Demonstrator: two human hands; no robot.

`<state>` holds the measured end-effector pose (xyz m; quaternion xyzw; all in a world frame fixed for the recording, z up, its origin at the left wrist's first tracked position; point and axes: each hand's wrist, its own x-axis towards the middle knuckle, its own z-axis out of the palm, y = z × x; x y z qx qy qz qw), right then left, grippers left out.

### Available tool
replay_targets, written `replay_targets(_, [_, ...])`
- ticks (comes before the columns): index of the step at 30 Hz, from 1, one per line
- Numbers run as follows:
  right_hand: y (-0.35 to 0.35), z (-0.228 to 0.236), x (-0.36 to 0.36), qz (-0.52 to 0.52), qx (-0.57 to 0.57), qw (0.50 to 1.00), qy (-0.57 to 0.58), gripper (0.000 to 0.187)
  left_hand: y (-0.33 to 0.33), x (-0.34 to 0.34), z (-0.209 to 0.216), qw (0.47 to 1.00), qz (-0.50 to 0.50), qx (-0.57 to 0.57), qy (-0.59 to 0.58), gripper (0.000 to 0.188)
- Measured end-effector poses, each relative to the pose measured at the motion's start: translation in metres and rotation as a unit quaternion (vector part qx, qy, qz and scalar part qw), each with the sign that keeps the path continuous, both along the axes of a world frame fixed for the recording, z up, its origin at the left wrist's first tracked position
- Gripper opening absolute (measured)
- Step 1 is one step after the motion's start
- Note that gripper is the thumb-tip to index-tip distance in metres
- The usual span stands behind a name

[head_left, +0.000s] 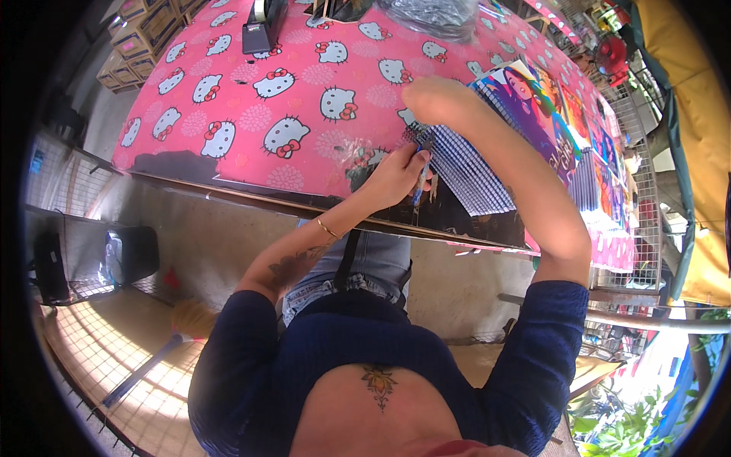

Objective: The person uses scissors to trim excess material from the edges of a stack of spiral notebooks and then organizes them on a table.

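Observation:
My left hand [397,177] is closed around a slender blue tool with a dark upper end [421,179], held near the table's front edge; whether it is a pen or a cutter I cannot make out. Close beside it, to the right, stands a stack of spiral-bound notebooks [474,169], their white bindings facing me and a colourful illustrated cover [525,103] on top. My right hand [430,100] bends over the stack's far left corner, its forearm crossing the notebooks. Its fingers are hidden behind the wrist.
A pink cartoon-cat cloth covers the table [304,84], torn to dark board at the front edge. A black tape dispenser [263,30] and a clear plastic bundle [430,17] lie toward the back. More notebooks [605,179] are at right; cartons [145,38] are stacked far left.

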<state>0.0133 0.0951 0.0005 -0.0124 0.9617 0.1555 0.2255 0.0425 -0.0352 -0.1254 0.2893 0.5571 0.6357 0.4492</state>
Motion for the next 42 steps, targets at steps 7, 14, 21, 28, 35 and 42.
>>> replay_targets(7, [-0.006, 0.001, -0.001, -0.027, 0.014, 0.999, -0.017, 0.024, 0.001, -0.002, 0.001, 1.000, 0.001, -0.013, -0.001, 0.036])
replay_targets(14, [-0.002, 0.000, -0.001, -0.017, -0.002, 1.000, -0.021, 0.020, 0.005, -0.006, 0.001, 1.000, 0.016, -0.002, -0.011, 0.033])
replay_targets(21, [0.000, -0.007, 0.001, -0.024, 0.004, 0.999, 0.036, 0.019, -0.002, 0.002, 0.002, 1.000, 0.000, -0.006, 0.006, 0.032])
replay_targets(28, [-0.013, -0.004, -0.004, -0.053, 0.027, 0.998, -0.022, 0.021, 0.005, -0.002, -0.010, 0.998, 0.031, -0.004, -0.058, 0.034])
replay_targets(35, [-0.006, -0.012, -0.003, -0.063, 0.030, 0.998, -0.002, 0.024, 0.004, -0.002, -0.008, 1.000, 0.005, -0.009, -0.001, 0.033])
replay_targets(42, [-0.015, -0.017, -0.008, -0.050, 0.033, 0.997, -0.042, 0.023, 0.004, 0.000, -0.016, 0.997, 0.042, -0.010, -0.057, 0.030])
